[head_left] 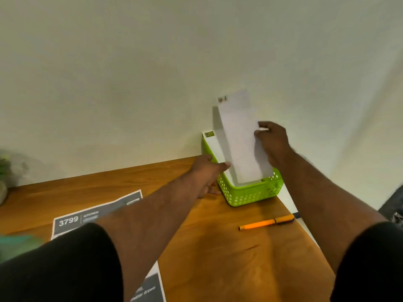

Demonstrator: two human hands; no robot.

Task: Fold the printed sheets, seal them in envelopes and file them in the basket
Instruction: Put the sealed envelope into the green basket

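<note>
Paper comes first: the long white envelope [239,138] stands almost upright, tilted slightly left, with its lower end down inside the lime-green perforated plastic basket [250,196] and a small stamp mark at its top left corner. Your right hand [272,142] pinches it at the right edge, about midway up, thumb in front and fingers curled behind. Your left hand [207,173] rests against the basket's left wall, thumb stretched toward the envelope's lower left edge; whether it touches the paper you cannot tell. Inside the basket, behind and left of the held envelope, a second white envelope [212,144] already stands, leaning against the cream wall [152,73]. The basket sits at the far right corner of the brown wooden tabletop [218,247]. Near it, toward you, lies an orange pen [267,222] with a dark clip. To the left, partly under your left arm, lie grey-and-white printed sheets [72,221] reading "3799" and "KITCHEN".
</note>
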